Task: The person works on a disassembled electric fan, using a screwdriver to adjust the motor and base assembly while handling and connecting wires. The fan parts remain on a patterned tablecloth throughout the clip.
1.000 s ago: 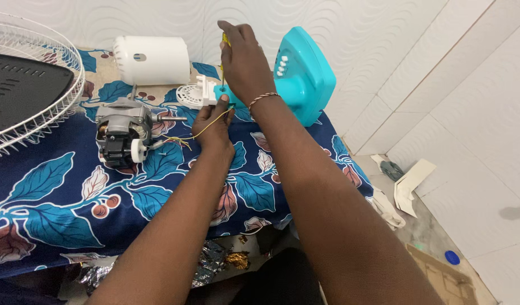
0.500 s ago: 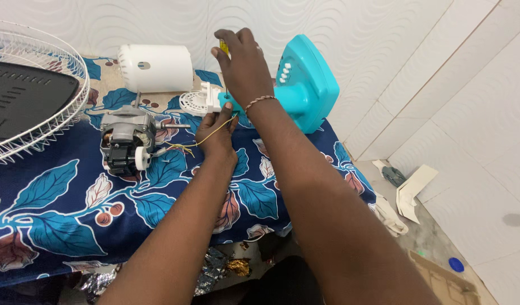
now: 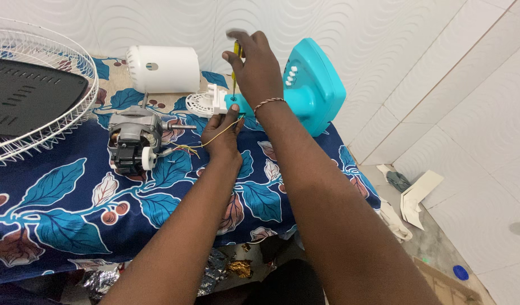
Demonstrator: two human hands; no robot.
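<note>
So, fan teardown spread over a blue leaf-print cloth [image 3: 73,220]. Right hand [image 3: 259,70] up high, fingers pinched shut round a yellow-handled screwdriver [image 3: 236,70], shaft pointing straight down into the teal neck [image 3: 237,104] of the fan base [image 3: 311,85]. Tip hidden where it meets the plastic. Left hand [image 3: 221,138] just below, closed on the white bracket [image 3: 217,101] beside that neck, thumb up against it, with a yellow wire [image 3: 215,134] running across the knuckles. Wire leading off left toward the bare motor [image 3: 133,141], sitting on the cloth near the left hand, shaft pointing right. Behind the motor, a white motor cover [image 3: 163,69] lying on its side, open end not visible, so can't tell what's inside. Small white vented disc [image 3: 200,104] flat between cover and bracket. Far left, white wire grille [image 3: 40,107] with a black panel [image 3: 28,96] lying inside it. Down on the floor at right: scraps of white card [image 3: 415,195] and a blue cap [image 3: 460,273]. Crumpled foil [image 3: 215,271] under the table edge.
</note>
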